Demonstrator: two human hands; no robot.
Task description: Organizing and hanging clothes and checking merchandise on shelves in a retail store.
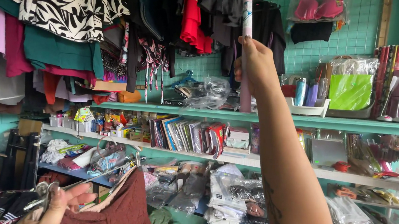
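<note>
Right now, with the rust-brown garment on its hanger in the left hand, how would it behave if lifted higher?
Probably floppy: the rust-brown garment sags in folds below the left hand. It looks light, since a few fingers carry its hanger. It may swing, because it hangs free from that one point.

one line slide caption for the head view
Right hand raises a pink pole toward hanging clothes; left hand holds a hanger with a maroon garment.

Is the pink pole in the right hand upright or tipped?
Upright: the pink pole runs near-vertically through the right hand, its top leaving the frame.
</note>
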